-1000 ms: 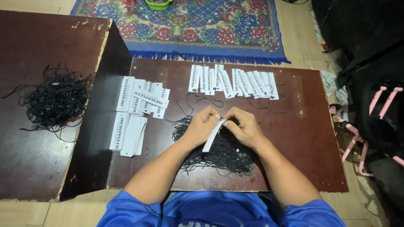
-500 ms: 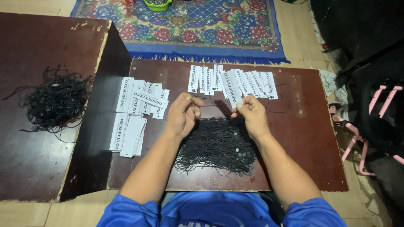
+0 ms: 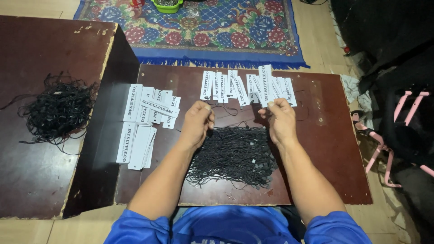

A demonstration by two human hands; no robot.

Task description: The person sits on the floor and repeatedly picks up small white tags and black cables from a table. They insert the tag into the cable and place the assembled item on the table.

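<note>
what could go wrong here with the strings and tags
The right hand holds a white tag just above the row of finished tags; a careless sweep might scatter that row. The left hand pinches a thin black string that trails toward the loose string pile, so a pull may snag and drag other strings along. The tag stack lies near the board's left edge and could slide off.
</note>
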